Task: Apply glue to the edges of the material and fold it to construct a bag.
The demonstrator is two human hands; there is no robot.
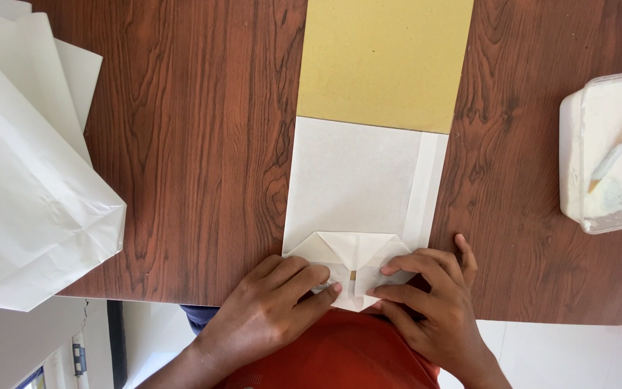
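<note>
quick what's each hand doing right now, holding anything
Left hand: open, fingers flat, pressing the folded end of the white paper bag; grips nothing.
Right hand: open, fingertips pressing the same fold; grips nothing.

White paper bags (26, 173) stacked left; white tub (608, 155) right.

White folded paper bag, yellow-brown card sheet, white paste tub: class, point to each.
White folded paper bag (354, 180), head view, its flat middle panel.
Yellow-brown card sheet (385, 61), head view, its centre.
White paste tub (571, 162), head view, its left wall.
</note>
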